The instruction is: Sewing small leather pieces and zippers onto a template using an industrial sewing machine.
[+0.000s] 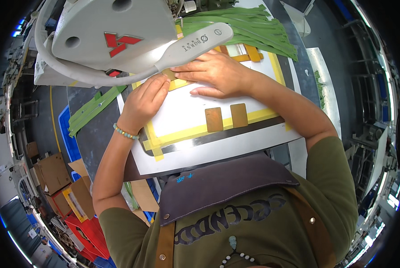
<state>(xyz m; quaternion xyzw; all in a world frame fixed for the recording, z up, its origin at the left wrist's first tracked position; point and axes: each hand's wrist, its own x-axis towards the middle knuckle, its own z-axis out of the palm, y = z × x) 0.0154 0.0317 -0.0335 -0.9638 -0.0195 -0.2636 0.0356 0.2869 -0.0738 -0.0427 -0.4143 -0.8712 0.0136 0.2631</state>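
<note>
Both my hands meet under the grey sewing machine head, at the far part of a white work board [182, 114] edged with yellow tape. My left hand [147, 98], fingers side by side and stretched forward, rests its fingertips by a small brownish piece [168, 73]; its thumb is hidden. From the right, my right hand [215, 73] lies low over the board, fingers extended and thumb apart, with the fingertips at the same piece and partly behind the lamp. Nearer to me, two brown rectangular pieces [214, 119] lie side by side on the board's near edge.
The machine head [115, 35] and a grey lamp arm [191, 47] hang over my hands. Green zipper strips [249, 29] are heaped at the back right; more green strips [95, 109] lie at left. Blue bins [69, 134] and cardboard boxes [52, 173] stand beyond the table's left side.
</note>
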